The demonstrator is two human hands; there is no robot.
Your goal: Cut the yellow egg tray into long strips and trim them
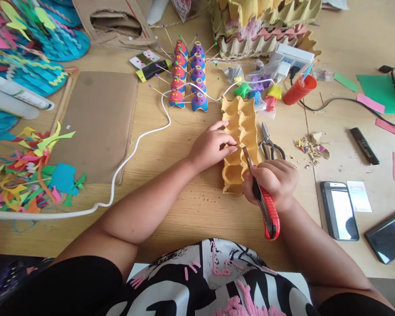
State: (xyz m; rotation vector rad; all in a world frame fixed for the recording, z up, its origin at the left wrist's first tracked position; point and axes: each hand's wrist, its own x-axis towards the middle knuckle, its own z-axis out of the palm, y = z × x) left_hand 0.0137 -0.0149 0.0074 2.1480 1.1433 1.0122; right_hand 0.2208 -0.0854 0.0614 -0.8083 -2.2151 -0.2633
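Blade tip sits at the middle ridge of the yellow egg carton [228, 174], which lies flat on the tabletop [171, 197] in front of me. My right hand [276, 182] is wrapped tight round the red knife [269, 217]. My left hand [207, 147] rests on the carton, fingers part-curled; can't tell if they pinch it. Thumb's too near the edge: I'd brace farther off the cut line, use light strokes, little force. Thin pulp likely tears or buckles if pushed.

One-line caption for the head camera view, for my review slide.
Left hand steadies a yellow egg-carton strip while the right hand holds a red utility knife to it.
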